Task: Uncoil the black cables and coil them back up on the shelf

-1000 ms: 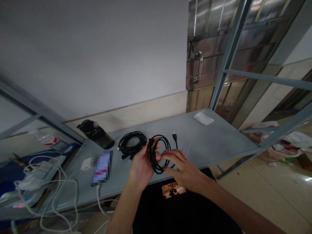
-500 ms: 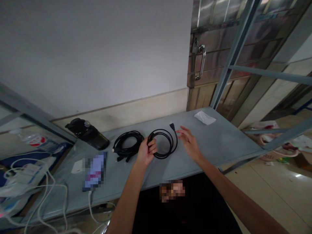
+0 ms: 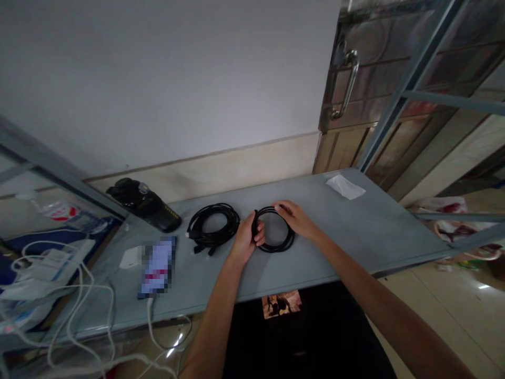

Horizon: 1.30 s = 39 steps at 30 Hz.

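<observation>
A thin black cable (image 3: 291,241) is looped into a ring above the grey tabletop (image 3: 315,263). My left hand (image 3: 248,235) wraps its fingers round the left side of this ring. At the ring's upper right, my right hand (image 3: 291,215) pinches the cable between thumb and fingers. Just left of my left hand, a thicker coil of black cable (image 3: 201,217) lies on the table, with its plugs at the lower left edge.
A black bottle (image 3: 145,206) lies at the back left, beside a phone (image 3: 158,266) and a white tag (image 3: 130,257). White paper (image 3: 345,186) rests at the back right. White cords (image 3: 74,310) tangle at the far left. Metal posts (image 3: 410,84) flank the table.
My right hand has moved left and closed on the cable ring. The loose plug end that stood up near it no longer shows. The view has shifted slightly.
</observation>
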Each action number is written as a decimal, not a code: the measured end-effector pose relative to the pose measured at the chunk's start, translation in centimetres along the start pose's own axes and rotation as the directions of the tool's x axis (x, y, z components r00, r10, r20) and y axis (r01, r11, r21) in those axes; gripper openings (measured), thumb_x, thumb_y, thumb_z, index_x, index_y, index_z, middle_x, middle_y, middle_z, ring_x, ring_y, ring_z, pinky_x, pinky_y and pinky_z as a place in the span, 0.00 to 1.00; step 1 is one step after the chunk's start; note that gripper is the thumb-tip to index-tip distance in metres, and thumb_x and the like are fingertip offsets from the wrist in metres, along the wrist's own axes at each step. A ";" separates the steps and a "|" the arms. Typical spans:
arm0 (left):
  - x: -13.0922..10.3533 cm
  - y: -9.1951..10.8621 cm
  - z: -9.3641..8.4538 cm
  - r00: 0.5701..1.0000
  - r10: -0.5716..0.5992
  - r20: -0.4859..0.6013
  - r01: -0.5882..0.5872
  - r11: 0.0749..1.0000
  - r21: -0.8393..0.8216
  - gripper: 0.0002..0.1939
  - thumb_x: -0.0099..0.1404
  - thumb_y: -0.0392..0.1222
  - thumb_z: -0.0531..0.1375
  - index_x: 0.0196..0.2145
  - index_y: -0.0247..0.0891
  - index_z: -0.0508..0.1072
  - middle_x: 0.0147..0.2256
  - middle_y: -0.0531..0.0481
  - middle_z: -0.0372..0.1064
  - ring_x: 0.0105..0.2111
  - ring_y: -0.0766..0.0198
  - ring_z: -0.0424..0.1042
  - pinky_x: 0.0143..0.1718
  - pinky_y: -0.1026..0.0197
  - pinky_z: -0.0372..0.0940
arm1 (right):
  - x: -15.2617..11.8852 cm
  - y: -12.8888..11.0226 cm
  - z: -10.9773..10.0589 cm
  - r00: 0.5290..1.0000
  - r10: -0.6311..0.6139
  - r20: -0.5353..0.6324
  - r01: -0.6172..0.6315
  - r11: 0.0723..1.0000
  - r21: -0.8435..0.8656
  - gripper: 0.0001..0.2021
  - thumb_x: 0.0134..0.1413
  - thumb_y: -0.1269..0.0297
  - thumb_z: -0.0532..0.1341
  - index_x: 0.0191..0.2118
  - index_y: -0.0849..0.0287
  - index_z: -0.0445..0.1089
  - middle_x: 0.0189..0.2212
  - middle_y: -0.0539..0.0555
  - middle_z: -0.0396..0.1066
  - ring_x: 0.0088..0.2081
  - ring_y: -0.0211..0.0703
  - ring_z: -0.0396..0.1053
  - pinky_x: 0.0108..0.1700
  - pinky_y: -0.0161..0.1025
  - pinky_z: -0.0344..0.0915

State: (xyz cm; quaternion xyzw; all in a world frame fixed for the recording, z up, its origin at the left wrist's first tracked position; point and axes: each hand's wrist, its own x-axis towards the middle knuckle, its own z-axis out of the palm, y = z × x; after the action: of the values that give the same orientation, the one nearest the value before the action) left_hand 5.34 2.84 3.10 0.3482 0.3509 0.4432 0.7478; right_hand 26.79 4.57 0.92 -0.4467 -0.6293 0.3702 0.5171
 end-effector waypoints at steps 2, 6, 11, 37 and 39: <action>-0.2 -0.1 0.2 0.999 0.028 -0.020 -0.028 0.999 0.022 0.31 0.64 0.66 0.76 0.30 0.39 0.67 0.24 0.59 0.62 0.15 0.76 0.52 0.14 0.68 0.49 | -0.5 -0.2 -0.1 1.000 0.014 0.001 -0.014 1.000 0.027 0.29 0.72 0.32 0.61 0.53 0.54 0.80 0.48 0.58 0.82 0.49 0.52 0.79 0.51 0.46 0.76; -0.4 -0.2 0.8 0.994 0.090 -0.068 -0.086 0.994 0.060 0.30 0.63 0.67 0.76 0.43 0.39 0.74 0.26 0.60 0.65 0.16 0.74 0.54 0.14 0.68 0.50 | -1.6 -0.5 -0.5 0.998 0.056 0.005 -0.056 0.996 0.064 0.31 0.74 0.34 0.61 0.63 0.55 0.77 0.32 0.51 0.78 0.30 0.45 0.75 0.32 0.40 0.73; -0.4 -1.0 1.2 0.970 0.198 -0.141 -0.181 0.975 0.128 0.32 0.62 0.63 0.78 0.51 0.43 0.73 0.30 0.60 0.68 0.19 0.73 0.57 0.16 0.69 0.52 | -2.0 -0.2 -0.4 0.997 0.074 0.002 -0.074 0.995 0.060 0.32 0.73 0.36 0.62 0.68 0.55 0.76 0.32 0.49 0.75 0.21 0.37 0.64 0.25 0.38 0.66; -0.8 -1.1 0.7 0.952 0.303 -0.043 -0.266 0.891 0.368 0.37 0.72 0.68 0.67 0.64 0.36 0.77 0.28 0.52 0.77 0.14 0.72 0.54 0.15 0.65 0.57 | -1.7 -0.5 -0.3 0.999 0.035 0.008 -0.036 0.988 0.147 0.29 0.69 0.35 0.66 0.56 0.57 0.80 0.44 0.59 0.84 0.41 0.52 0.83 0.34 0.42 0.78; -1.0 -1.0 0.9 0.962 0.275 0.001 -0.252 0.881 0.400 0.36 0.73 0.68 0.66 0.62 0.34 0.79 0.28 0.51 0.77 0.14 0.72 0.54 0.14 0.65 0.58 | -1.8 -0.6 -0.4 1.000 0.007 0.024 -0.010 0.991 0.134 0.27 0.70 0.37 0.66 0.56 0.57 0.81 0.47 0.59 0.84 0.46 0.54 0.82 0.39 0.44 0.80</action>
State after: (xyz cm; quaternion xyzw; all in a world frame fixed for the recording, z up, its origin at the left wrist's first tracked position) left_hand 6.13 1.34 2.96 0.5243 0.4032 0.4699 0.5846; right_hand 27.23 2.67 0.93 -0.4092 -0.6070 0.4193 0.5369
